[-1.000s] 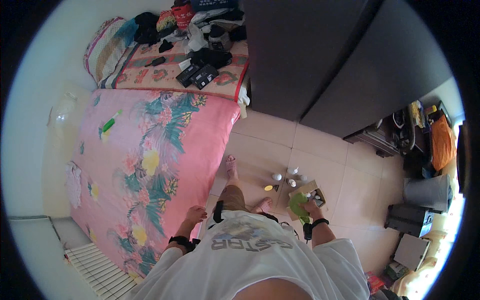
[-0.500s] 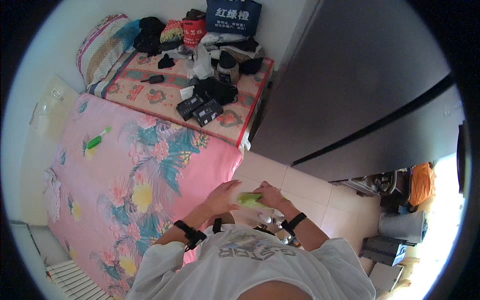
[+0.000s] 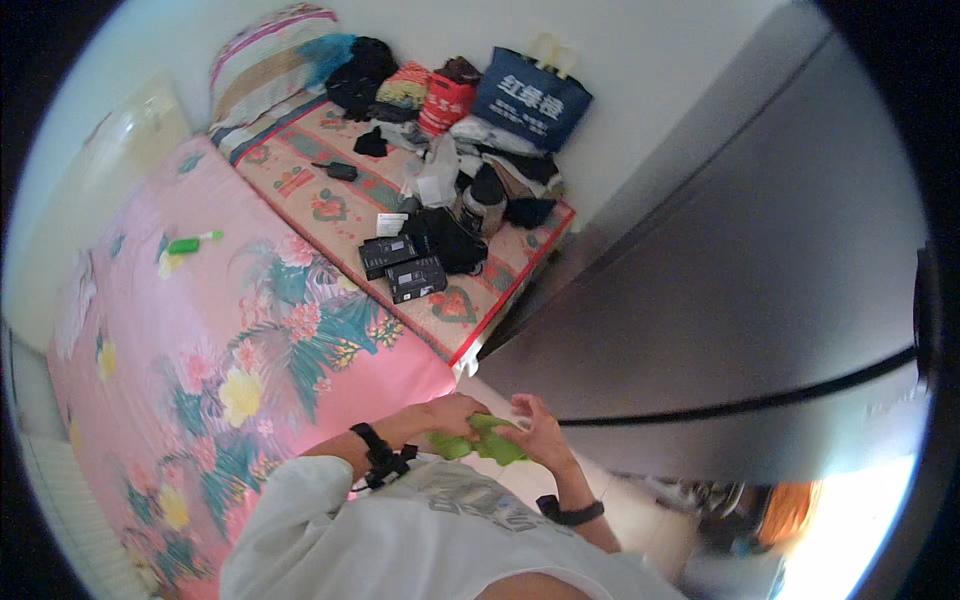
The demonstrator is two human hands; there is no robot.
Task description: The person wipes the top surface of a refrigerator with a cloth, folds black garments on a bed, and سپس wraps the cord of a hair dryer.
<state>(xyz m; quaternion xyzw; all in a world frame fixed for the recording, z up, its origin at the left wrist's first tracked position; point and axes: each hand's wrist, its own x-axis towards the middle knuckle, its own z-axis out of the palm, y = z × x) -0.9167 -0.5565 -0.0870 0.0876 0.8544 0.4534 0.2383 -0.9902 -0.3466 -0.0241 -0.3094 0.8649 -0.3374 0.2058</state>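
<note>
A limp, light green cloth (image 3: 495,440) hangs between my hands in front of my white shirt. My left hand (image 3: 455,412) grips its left part, and some of the cloth droops below the fingers. At the cloth's right side is my right hand (image 3: 540,432); its thumb lies against the green edge while the other fingers stand raised and apart from the thumb. Dark straps with small devices circle both wrists. The nearest furniture is the pink flowered bed (image 3: 330,400) to my left.
A green-handled brush (image 3: 190,243) lies on the pink sheet. On the farther patterned bed are black boxes (image 3: 416,280), a jar (image 3: 483,208), clothes, a red bag (image 3: 446,104) and a navy tote bag (image 3: 530,103). A tall dark cabinet (image 3: 720,280) stands to the right.
The green cloth was bunched in my right hand; now it is spread wider and my left hand has hold of it. The view has turned, shifting the beds' items rightward and down.
</note>
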